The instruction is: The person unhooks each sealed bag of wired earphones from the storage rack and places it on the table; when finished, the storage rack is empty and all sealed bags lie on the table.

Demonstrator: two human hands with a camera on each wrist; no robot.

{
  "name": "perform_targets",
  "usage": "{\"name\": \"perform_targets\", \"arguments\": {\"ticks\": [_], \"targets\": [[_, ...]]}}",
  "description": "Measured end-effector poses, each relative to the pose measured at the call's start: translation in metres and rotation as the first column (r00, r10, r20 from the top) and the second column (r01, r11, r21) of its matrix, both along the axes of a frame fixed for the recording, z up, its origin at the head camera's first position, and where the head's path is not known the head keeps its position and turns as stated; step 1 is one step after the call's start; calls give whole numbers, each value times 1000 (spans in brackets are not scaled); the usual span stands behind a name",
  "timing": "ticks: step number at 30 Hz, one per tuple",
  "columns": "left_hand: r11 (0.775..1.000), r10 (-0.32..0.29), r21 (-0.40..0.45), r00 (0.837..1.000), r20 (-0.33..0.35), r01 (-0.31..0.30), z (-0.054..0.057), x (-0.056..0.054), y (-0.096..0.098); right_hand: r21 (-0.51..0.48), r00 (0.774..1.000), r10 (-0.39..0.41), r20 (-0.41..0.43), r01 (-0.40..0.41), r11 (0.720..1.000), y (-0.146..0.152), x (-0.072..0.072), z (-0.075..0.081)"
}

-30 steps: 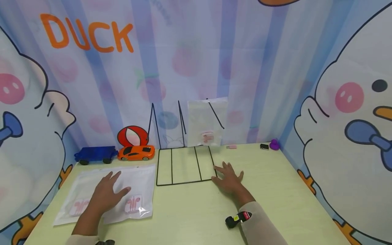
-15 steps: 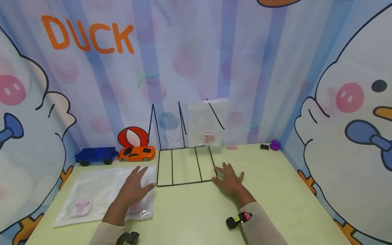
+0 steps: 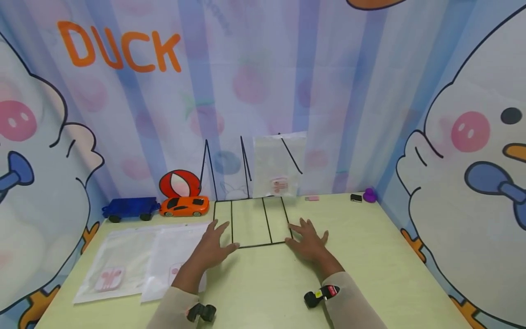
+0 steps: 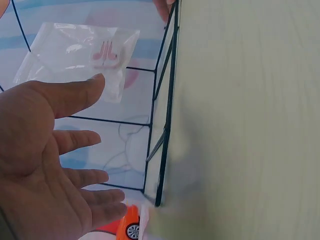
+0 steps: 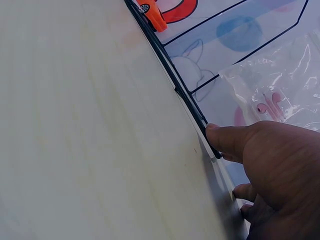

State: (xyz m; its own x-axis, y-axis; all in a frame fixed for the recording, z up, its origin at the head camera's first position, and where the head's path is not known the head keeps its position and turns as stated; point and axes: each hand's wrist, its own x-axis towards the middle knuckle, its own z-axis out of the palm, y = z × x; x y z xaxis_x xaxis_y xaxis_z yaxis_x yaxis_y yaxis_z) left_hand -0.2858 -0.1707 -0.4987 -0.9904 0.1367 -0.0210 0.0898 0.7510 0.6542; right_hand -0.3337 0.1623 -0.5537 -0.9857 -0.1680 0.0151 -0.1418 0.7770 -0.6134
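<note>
A black wire rack point(image 3: 255, 246) stands mid-table, with thin prongs rising at its back. On its right side hangs a clear bag point(image 3: 273, 160) with a pink earphone set inside. My left hand point(image 3: 213, 249), fingers spread and holding nothing, is over the rack's front left part; the left wrist view shows its palm and straight fingers beside the rack. My right hand point(image 3: 308, 242) touches the rack's front right corner with the thumb point(image 5: 220, 137), the other fingers extended along the right side. Two similar bags, a left bag point(image 3: 123, 246) and an overlapping right bag point(image 3: 164, 260), lie flat at left.
Along the back left stand a blue toy wagon point(image 3: 131, 208) and an orange toy car point(image 3: 185, 206). At the back right are a small pink item point(image 3: 312, 198), a small black item point(image 3: 356, 198) and a purple toy point(image 3: 370, 195). A printed curtain point(image 3: 263, 68) closes off the back.
My left hand has moved right, from above the flat bags to the rack's left part. The right flat bag has shifted slightly toward me. My right hand has stayed at the rack's corner.
</note>
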Motion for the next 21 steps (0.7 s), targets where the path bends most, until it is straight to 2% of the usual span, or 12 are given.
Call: {"name": "perform_targets", "arguments": {"ticks": [11, 21], "targets": [[1000, -12, 16, 997, -71, 13, -21, -14, 23, -9, 1000, 0, -5, 0, 1000, -1, 2, 4], [999, 7, -40, 998, -63, -9, -34, -16, 35, 6, 1000, -4, -6, 4, 1000, 1, 0, 3]]}}
